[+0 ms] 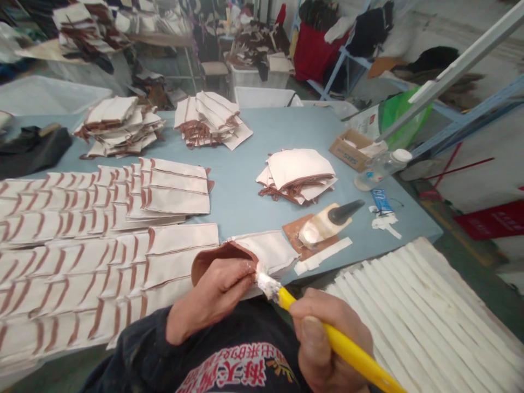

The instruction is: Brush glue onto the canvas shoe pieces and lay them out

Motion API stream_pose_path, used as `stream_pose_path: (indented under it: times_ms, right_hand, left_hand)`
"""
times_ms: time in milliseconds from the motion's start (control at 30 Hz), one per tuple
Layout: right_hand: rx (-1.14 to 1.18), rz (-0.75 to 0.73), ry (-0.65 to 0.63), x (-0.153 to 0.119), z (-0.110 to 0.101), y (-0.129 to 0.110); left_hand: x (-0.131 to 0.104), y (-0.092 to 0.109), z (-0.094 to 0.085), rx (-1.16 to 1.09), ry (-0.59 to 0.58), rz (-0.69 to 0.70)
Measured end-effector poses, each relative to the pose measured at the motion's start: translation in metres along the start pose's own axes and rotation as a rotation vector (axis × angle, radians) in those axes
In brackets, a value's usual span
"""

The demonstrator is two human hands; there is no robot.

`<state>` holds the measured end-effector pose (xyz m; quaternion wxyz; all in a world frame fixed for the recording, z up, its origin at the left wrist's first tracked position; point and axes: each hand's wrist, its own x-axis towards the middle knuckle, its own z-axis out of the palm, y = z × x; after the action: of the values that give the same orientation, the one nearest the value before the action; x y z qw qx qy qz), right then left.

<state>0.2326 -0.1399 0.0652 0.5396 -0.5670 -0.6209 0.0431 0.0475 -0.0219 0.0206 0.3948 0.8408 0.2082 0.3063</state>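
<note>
My left hand pinches the edge of a white piece with brown lining at the table's front edge; the brown side is folded up. My right hand is closed around a yellow-handled brush. The brush's white-coated tip touches the piece's edge beside my left fingertips. Behind it, a cream container with a dark tool lying on it rests on a brown sheet. Overlapping rows of white pieces with brown edges spread over the left side.
Stacks of similar pieces stand on the blue-green table. A cardboard box and a clear bottle are at the back right. White strips lie on a board at the right. Bins and shelves are behind.
</note>
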Motion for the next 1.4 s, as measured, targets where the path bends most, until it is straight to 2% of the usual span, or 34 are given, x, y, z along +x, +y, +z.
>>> stream_pose_path:
  times_ms: [67, 167, 233, 400, 567, 700, 733, 867, 933, 1067, 1167, 1233, 1300, 1400]
  right_hand:
    - [0.015, 0.028, 0.021, -0.004, 0.0, 0.001]
    - [0.002, 0.188, 0.149, -0.008, -0.005, 0.009]
    - [-0.023, 0.235, 0.183, -0.008, -0.008, 0.012]
    - [0.033, 0.213, 0.03, -0.003, -0.006, 0.007]
    - [0.022, 0.35, 0.176, -0.006, -0.009, 0.012]
    - [0.05, 0.323, 0.039, -0.007, -0.005, 0.012]
    - [0.068, 0.323, 0.04, -0.005, -0.002, 0.011]
    - [0.155, 0.389, 0.193, 0.009, 0.009, 0.008]
    - [0.225, 0.442, 0.228, 0.016, 0.014, 0.011]
    - [0.374, 0.592, 0.29, 0.022, 0.015, 0.027]
    - [0.438, 0.631, 0.417, 0.023, 0.007, 0.04]
    - [0.471, 0.603, 0.472, 0.024, 0.001, 0.043]
    - [0.498, 0.549, 0.472, 0.024, -0.004, 0.041]
    - [0.473, 0.427, 0.377, 0.024, -0.009, 0.035]
  left_hand:
    - [0.0, -0.002, 0.003, 0.037, 0.01, 0.043]
    - [0.0, -0.005, 0.008, 0.083, 0.045, 0.091]
    - [0.0, -0.007, 0.01, 0.096, 0.055, 0.111]
    - [0.003, -0.009, 0.013, 0.086, 0.02, 0.147]
    - [0.006, -0.008, 0.013, 0.063, 0.025, 0.171]
    - [0.006, -0.009, 0.015, 0.031, 0.021, 0.166]
    - [0.006, -0.009, 0.016, 0.029, 0.024, 0.167]
    - [0.007, -0.009, 0.018, 0.062, 0.044, 0.152]
    - [0.008, -0.009, 0.02, 0.076, 0.057, 0.137]
    - [0.01, -0.007, 0.021, 0.015, 0.061, 0.05]
    - [0.015, -0.005, 0.019, -0.116, 0.031, -0.142]
    - [0.022, -0.003, 0.014, -0.244, -0.006, -0.308]
    - [0.031, -0.001, 0.007, -0.388, -0.057, -0.433]
    - [0.045, 0.003, -0.004, -0.584, -0.157, -0.553]
